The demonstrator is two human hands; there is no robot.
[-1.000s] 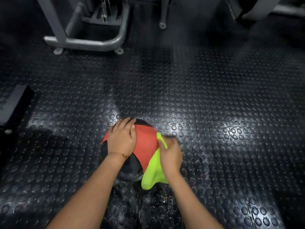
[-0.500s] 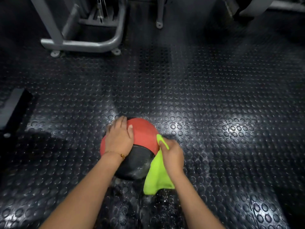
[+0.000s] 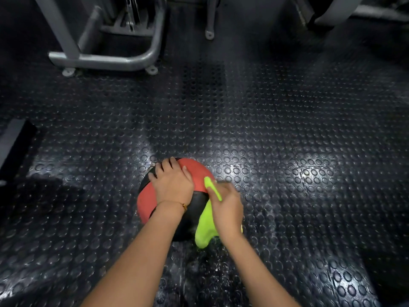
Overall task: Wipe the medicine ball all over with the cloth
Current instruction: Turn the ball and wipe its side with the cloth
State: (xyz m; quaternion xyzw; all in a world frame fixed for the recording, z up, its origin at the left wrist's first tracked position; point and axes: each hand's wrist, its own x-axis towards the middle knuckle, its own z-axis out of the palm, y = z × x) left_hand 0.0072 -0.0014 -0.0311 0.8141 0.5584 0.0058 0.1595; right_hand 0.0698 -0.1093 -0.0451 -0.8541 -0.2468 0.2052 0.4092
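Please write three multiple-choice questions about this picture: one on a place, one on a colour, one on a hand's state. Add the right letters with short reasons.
1. Where does the medicine ball lie? A. on a bench B. on the studded floor C. in a rack
2. What colour is the cloth? A. yellow-green B. white C. blue
3. What is the right hand doing? A. hanging idle B. lying flat on the floor C. gripping the cloth
1 B: raised dots surround the ball. 2 A: the fabric is bright yellow-green. 3 C: the hand curls round the cloth.
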